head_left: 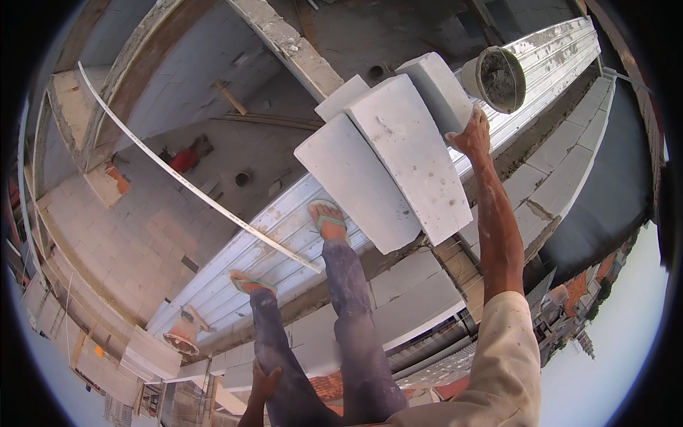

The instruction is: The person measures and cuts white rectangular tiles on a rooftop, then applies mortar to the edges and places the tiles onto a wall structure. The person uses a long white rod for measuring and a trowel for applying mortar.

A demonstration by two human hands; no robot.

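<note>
My right hand reaches forward along my right side and grips the near end of a light grey block. Its thumb lies to the left, and its fingers point toward a bucket of grey mortar just beyond. Left of that block, a large white block and another white block lean side by side. A smaller block end shows behind them. Down at the lower edge, my left hand rests on my left trouser leg, fingers apart and holding nothing.
My sandalled feet stand on a ribbed metal walkway. A white pipe crosses it, and a dirty container lies at its left end. A block wall runs alongside. Left of the walkway, the floor lies far below.
</note>
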